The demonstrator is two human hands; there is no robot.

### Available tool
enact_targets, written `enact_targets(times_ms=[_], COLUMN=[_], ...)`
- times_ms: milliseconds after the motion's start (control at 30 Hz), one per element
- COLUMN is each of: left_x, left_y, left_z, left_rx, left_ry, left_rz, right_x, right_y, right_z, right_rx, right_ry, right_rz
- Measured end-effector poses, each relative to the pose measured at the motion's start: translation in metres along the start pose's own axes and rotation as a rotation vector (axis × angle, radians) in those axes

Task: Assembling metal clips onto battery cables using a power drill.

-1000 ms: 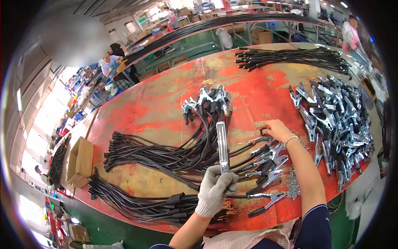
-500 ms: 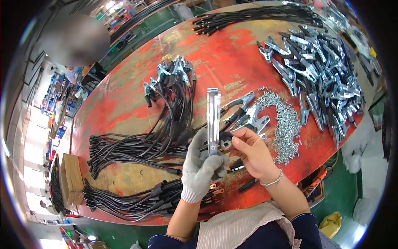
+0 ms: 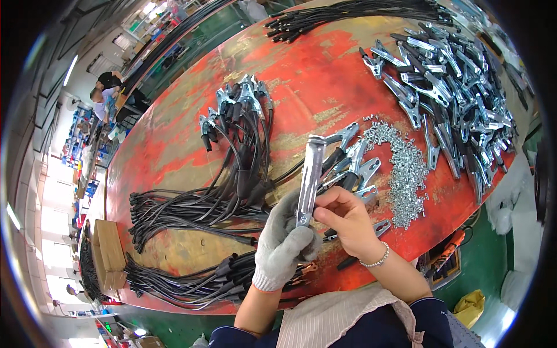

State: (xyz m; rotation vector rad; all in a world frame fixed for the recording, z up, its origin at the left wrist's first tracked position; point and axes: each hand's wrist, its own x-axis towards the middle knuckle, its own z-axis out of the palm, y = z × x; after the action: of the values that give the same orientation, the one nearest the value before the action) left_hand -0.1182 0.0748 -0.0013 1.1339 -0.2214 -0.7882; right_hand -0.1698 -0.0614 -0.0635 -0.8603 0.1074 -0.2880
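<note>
My left hand (image 3: 279,249), in a grey knitted glove, grips the lower end of a long silver metal clamp (image 3: 312,174) that stands up and leans slightly right. The bare right hand (image 3: 354,229), with a beaded bracelet at its wrist, has thumb and forefinger pinched against the clamp's right side near its base. Whatever lies between those fingertips is hidden. Just beyond the hands lie several loose clamps (image 3: 366,169) with silver jaws. To their right spreads a heap of small silver screws (image 3: 406,174).
A big pile of clamps (image 3: 435,87) covers the right of the red, worn table (image 3: 313,75). Black cables (image 3: 174,211) with clamps fitted (image 3: 246,98) lie left; another bundle (image 3: 180,284) is nearer. More cables (image 3: 354,17) lie far back. A cardboard box (image 3: 107,255) stands at the left edge.
The clamp has tilted rightward and dropped a little in my left hand. A dark round piece with a hole, earlier by my right fingertips, is now out of sight. The view has shifted slightly.
</note>
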Motion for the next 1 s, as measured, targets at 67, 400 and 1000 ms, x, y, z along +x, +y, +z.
enact_targets(times_ms=[67, 400, 1000], left_x=[0.0, -0.005, -0.004], left_y=[-0.003, -0.013, 0.011], left_z=[0.001, 0.021, 0.001], left_rx=[0.028, 0.455, 0.101], left_ry=[0.026, 0.194, 0.13], left_rz=[0.024, 0.224, 0.114], right_x=[0.004, 0.003, 0.034], right_y=[0.002, -0.015, -0.009], right_z=[0.002, 0.004, 0.003], right_rx=[0.02, -0.179, -0.177], right_ry=[-0.033, -0.054, -0.191], right_rz=[0.044, -0.046, 0.25])
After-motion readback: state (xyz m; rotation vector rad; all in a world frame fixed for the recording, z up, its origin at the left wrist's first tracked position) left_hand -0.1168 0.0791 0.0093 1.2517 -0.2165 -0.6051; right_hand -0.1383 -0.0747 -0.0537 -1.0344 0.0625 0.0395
